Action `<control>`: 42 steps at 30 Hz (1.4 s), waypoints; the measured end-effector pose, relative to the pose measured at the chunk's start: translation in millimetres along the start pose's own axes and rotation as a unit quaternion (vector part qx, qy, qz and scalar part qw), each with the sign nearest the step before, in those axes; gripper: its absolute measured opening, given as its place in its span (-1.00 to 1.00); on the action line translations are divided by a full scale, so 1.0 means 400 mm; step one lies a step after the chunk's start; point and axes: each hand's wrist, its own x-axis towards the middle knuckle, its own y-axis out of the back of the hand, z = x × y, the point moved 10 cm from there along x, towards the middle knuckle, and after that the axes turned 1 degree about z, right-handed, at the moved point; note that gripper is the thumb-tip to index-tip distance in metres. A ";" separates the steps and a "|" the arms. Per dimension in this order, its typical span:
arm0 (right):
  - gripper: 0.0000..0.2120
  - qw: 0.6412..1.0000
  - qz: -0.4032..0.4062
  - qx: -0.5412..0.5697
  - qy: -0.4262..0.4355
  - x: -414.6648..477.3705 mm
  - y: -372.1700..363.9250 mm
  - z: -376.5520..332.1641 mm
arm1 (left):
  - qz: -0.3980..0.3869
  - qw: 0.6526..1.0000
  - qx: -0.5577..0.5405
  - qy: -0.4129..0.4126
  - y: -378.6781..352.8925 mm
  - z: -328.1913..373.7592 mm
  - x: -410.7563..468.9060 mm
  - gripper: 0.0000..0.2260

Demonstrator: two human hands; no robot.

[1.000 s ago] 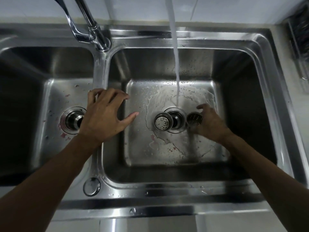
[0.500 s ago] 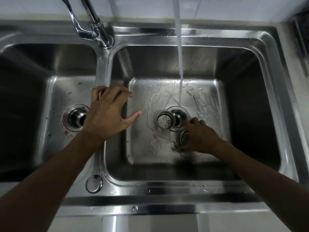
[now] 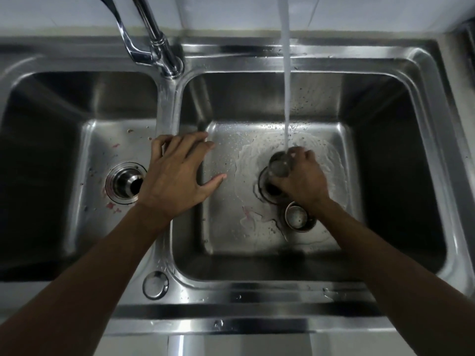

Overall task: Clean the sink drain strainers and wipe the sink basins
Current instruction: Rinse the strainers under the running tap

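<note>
Glossy steel sink (image 3: 257,286), wet; shiny metal strainer (image 3: 297,216).

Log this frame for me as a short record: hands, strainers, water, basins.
left hand: rests spread on the divider between the basins
right hand: grips the held strainer under the water stream
second strainer: lies on the right basin floor, near the right drain
left drain: open, no strainer in it
left basin: reddish specks on its floor
</note>
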 end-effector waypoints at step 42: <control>-0.19 0.994 0.033 0.098 -0.027 -0.038 0.044 0.012 | 0.043 0.999 -0.011 -0.014 0.004 0.000 -0.004 -0.43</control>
